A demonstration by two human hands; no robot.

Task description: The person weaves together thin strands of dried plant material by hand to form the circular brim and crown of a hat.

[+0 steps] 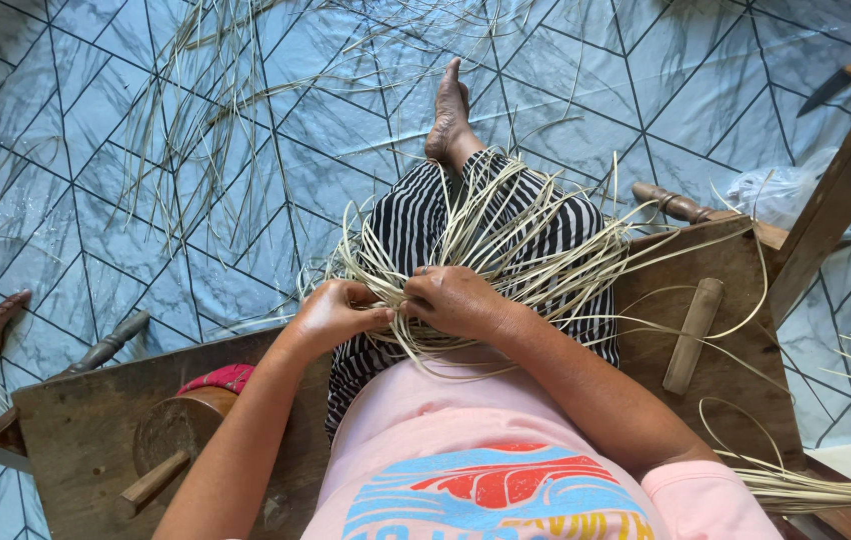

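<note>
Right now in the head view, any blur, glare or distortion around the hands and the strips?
Head view: even, soft daylight, no hard shadows; mild sheen on the tiled floor, no blown-out glare. Left hand and right hand on the pale strips look sharp. Wide-angle stretch toward the edges; the knife at top right is slightly soft.

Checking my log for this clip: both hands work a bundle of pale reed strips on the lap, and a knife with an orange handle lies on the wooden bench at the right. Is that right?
Not quite. The head view shows the knife lying on the tiled floor at the upper right, not on the wooden bench. The rest holds: left hand and right hand work the reed strips on the lap.
</note>
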